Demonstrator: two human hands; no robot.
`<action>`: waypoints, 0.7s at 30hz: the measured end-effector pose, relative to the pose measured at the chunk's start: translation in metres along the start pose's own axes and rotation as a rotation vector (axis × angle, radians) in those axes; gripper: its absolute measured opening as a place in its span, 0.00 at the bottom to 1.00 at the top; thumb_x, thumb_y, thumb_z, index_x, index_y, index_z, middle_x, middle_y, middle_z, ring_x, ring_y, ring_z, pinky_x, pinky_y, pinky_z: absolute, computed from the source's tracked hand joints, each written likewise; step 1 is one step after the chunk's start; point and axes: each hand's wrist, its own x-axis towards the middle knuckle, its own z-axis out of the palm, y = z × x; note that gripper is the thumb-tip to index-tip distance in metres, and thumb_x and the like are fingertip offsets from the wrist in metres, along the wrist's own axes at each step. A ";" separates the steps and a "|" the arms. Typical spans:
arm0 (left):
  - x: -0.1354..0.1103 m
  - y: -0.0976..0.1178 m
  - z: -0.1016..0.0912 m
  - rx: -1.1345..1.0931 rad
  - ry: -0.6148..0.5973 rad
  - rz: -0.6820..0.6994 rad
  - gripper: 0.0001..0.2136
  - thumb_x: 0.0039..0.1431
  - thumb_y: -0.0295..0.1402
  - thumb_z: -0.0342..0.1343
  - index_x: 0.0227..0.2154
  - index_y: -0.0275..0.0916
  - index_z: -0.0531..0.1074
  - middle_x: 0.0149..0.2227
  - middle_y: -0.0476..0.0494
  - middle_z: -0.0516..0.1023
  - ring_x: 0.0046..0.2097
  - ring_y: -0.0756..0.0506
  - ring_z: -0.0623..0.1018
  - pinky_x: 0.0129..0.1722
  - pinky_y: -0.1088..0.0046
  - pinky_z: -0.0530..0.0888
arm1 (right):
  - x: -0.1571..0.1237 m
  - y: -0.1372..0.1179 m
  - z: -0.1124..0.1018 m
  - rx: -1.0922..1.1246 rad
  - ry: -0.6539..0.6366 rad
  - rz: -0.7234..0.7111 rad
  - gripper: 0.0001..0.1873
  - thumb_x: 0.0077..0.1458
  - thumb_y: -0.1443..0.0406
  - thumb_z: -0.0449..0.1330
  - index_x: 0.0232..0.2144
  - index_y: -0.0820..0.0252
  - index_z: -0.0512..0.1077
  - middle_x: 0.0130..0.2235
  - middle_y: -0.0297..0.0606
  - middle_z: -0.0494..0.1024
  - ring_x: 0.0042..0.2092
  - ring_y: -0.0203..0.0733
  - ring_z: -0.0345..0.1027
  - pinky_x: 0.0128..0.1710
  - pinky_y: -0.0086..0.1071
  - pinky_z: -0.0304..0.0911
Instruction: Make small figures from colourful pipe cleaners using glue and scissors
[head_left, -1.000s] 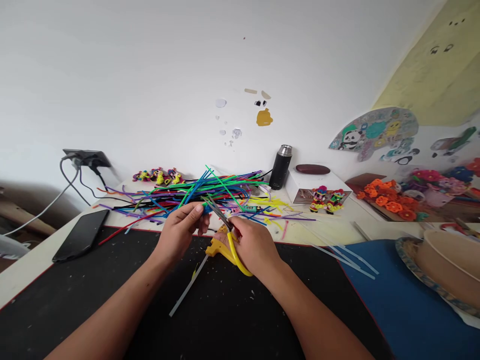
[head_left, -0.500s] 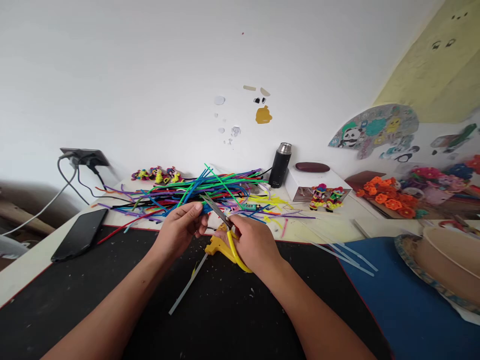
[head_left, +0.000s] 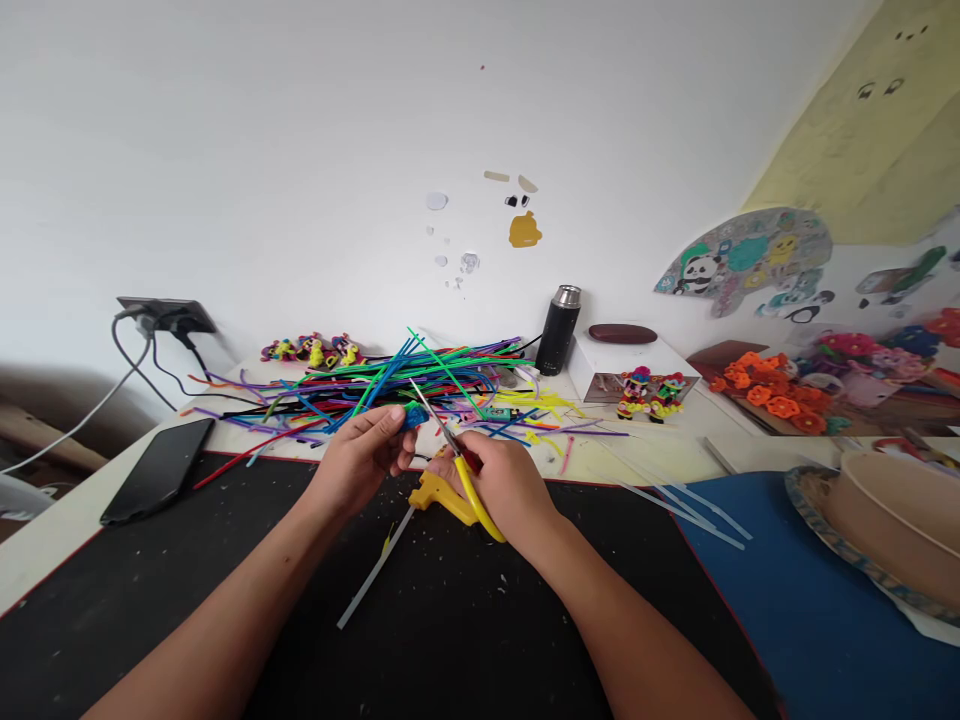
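Pinched in my left hand [head_left: 369, 442] is a small blue and green fuzzy piece [head_left: 413, 416], which looks like pipe cleaner. My right hand [head_left: 501, 480] grips yellow-handled scissors [head_left: 471, 490], their blades pointing up and left, just right of the fuzzy piece. Below my hands a yellow glue gun [head_left: 446, 497] lies on the black mat [head_left: 420, 640], partly hidden by my right hand. A translucent glue stick [head_left: 375, 570] sticks out of its back end. Beyond my hands spreads a heap of colourful pipe cleaners [head_left: 450, 370].
A black phone [head_left: 159, 470] lies at left. Behind the heap stand a black thermos [head_left: 559, 330] and a white box [head_left: 637, 360], with small figures [head_left: 651, 395] before it. Loose glue sticks [head_left: 701, 515] and a round beige container [head_left: 900, 510] are on the right.
The scissor blades have swung upright and away from the blue and green piece, and now look closed together. My left hand keeps its pinch in nearly the same place.
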 end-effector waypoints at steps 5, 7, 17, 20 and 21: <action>0.001 -0.001 -0.002 -0.009 -0.020 0.018 0.22 0.49 0.50 0.75 0.22 0.35 0.77 0.22 0.47 0.76 0.21 0.52 0.71 0.20 0.77 0.66 | 0.002 0.011 0.007 0.427 -0.026 0.186 0.22 0.61 0.44 0.66 0.40 0.55 0.78 0.23 0.28 0.75 0.20 0.35 0.65 0.22 0.28 0.59; 0.001 -0.002 -0.004 -0.009 -0.018 0.023 0.22 0.51 0.50 0.74 0.23 0.35 0.77 0.23 0.47 0.76 0.21 0.52 0.72 0.20 0.77 0.66 | 0.003 0.013 0.008 0.538 -0.053 0.231 0.24 0.61 0.43 0.65 0.42 0.55 0.77 0.22 0.27 0.74 0.18 0.35 0.64 0.20 0.27 0.59; 0.004 -0.005 -0.005 -0.058 0.064 0.071 0.19 0.48 0.46 0.77 0.28 0.36 0.78 0.27 0.45 0.80 0.24 0.50 0.75 0.24 0.76 0.69 | 0.000 0.002 0.000 0.377 -0.054 0.115 0.27 0.55 0.43 0.70 0.45 0.56 0.80 0.28 0.32 0.76 0.29 0.41 0.72 0.29 0.30 0.64; 0.004 -0.005 -0.006 -0.061 0.072 0.081 0.19 0.48 0.46 0.77 0.29 0.36 0.78 0.28 0.44 0.81 0.26 0.49 0.76 0.26 0.74 0.70 | 0.000 0.000 -0.001 0.387 -0.069 0.113 0.29 0.54 0.43 0.71 0.47 0.57 0.79 0.28 0.32 0.77 0.29 0.40 0.71 0.30 0.30 0.63; 0.004 -0.004 -0.006 -0.061 0.072 0.084 0.19 0.48 0.46 0.77 0.29 0.37 0.78 0.28 0.43 0.81 0.26 0.49 0.76 0.26 0.74 0.70 | -0.001 -0.001 -0.001 0.393 -0.077 0.114 0.30 0.54 0.43 0.71 0.48 0.58 0.79 0.29 0.32 0.78 0.30 0.40 0.71 0.30 0.30 0.63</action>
